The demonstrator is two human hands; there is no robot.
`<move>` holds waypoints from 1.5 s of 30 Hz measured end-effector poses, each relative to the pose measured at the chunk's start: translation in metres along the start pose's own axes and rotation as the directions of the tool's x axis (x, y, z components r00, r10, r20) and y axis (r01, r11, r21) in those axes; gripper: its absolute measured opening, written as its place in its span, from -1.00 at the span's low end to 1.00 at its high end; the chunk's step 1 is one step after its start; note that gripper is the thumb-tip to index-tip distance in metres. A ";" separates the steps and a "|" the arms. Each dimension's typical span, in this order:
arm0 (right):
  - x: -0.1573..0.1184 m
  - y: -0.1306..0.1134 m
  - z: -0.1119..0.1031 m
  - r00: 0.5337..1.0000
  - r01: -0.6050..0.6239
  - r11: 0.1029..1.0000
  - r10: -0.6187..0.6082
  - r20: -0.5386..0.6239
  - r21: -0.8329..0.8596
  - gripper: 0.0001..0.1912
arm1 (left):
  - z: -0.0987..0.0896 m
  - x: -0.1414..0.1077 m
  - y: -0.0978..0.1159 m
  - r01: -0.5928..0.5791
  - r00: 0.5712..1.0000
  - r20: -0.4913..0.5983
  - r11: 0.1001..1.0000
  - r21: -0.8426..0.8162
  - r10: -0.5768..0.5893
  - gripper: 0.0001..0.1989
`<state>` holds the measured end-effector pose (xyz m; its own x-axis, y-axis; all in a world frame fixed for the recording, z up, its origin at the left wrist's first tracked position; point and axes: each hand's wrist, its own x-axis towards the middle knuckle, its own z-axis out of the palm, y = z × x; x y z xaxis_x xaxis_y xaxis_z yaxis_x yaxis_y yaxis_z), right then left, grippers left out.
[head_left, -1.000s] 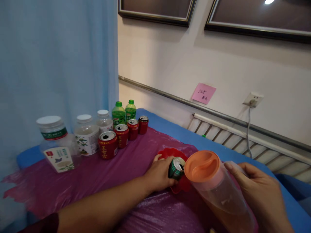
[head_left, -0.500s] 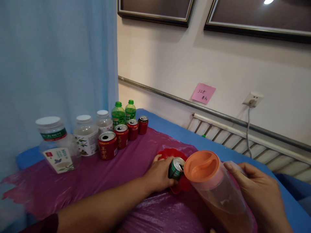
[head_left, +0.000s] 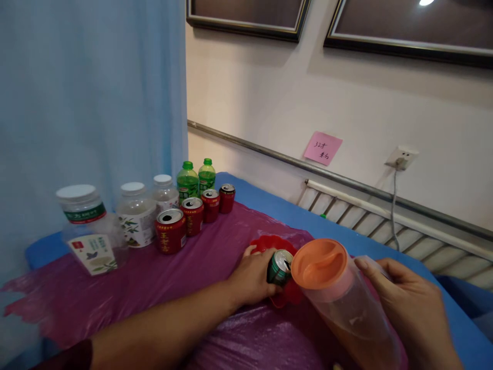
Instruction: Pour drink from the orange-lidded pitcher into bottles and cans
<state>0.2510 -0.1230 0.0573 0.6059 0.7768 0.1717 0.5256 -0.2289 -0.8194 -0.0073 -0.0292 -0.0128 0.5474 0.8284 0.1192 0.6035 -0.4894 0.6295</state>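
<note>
My left hand [head_left: 252,277] is wrapped round a dark green drink can [head_left: 279,272] with an opened silver top. The can leans a little and is over a red scalloped dish [head_left: 287,298], part of which my hand and the can hide. By its handle, my right hand [head_left: 416,303] grips a clear plastic pitcher [head_left: 358,318] with an orange lid [head_left: 320,264]. The pitcher is tilted toward the can, its lid edge right by the can's top. Brownish liquid shows low in the pitcher. Whether any liquid is flowing I cannot tell.
Several opened red cans [head_left: 170,234] stand in a slanting row on the purple plastic sheet [head_left: 215,257]. Behind them are clear white-lidded jars [head_left: 92,246] and two green-capped bottles [head_left: 188,182]. A radiator [head_left: 362,221] and a wall socket [head_left: 401,158] lie beyond the blue table [head_left: 262,198].
</note>
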 end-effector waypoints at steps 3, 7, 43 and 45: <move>0.000 0.000 0.000 1.000 0.009 0.998 -0.008 -0.011 0.055 -0.44 | 0.001 0.000 -0.001 0.006 1.000 -0.008 1.000 -0.007 -0.006 -0.29; 0.006 0.004 -0.001 0.997 0.044 0.984 -0.032 -0.072 0.174 -0.43 | 0.000 0.000 -0.003 -0.005 0.999 -0.037 0.998 -0.061 0.002 -0.27; 0.072 0.050 0.006 0.949 0.014 0.808 0.174 -0.262 0.588 -0.80 | -0.012 0.004 0.000 0.033 0.991 -0.127 0.999 -0.018 -0.035 -0.26; 0.072 0.051 0.007 0.950 0.026 0.810 0.163 -0.268 0.586 -0.78 | -0.013 0.005 0.000 0.004 0.990 -0.139 1.000 -0.026 -0.008 -0.28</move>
<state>0.3171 -0.0743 0.0241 0.8211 0.5430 0.1756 0.0910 0.1791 -0.9796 -0.0122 -0.0218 -0.0017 0.4570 0.8619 0.2200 0.5906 -0.4789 0.6495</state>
